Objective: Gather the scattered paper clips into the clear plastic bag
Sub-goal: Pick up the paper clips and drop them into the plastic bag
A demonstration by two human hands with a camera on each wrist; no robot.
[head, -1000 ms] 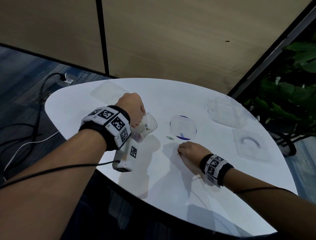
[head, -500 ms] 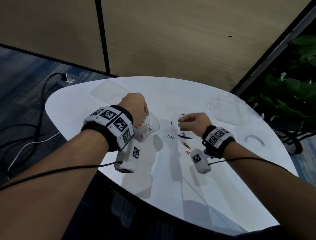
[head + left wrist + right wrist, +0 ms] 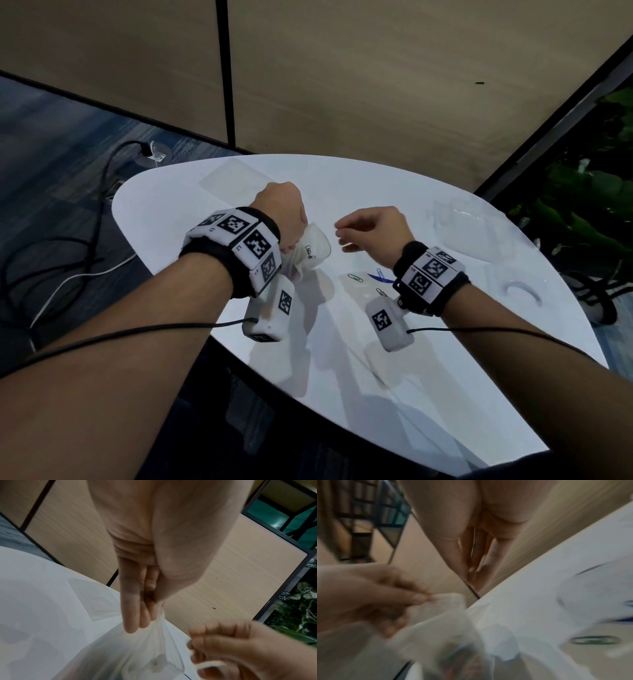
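Left hand (image 3: 284, 216) pinches clear plastic bag (image 3: 313, 250) above white desk (image 3: 445, 377); right hand (image 3: 373, 233) beside it.
Head: right hand's fingers curled near the bag mouth, whether they grip a clip can't be made out; green paper clip (image 3: 355, 277) and blue paper clip (image 3: 380, 274) on the desk, 1 more half hidden by the wrist. Left wrist: fingers (image 3: 132, 601) clamp the bag's gathered edge; contents blurred. Right wrist: heavy blur, fingertips pressed together, green clip visible, bag smeared.

Glossy white table (image 3: 428, 394), clear crinkled plastic bag (image 3: 313, 250), matt wood-grain panels (image 3: 376, 85).
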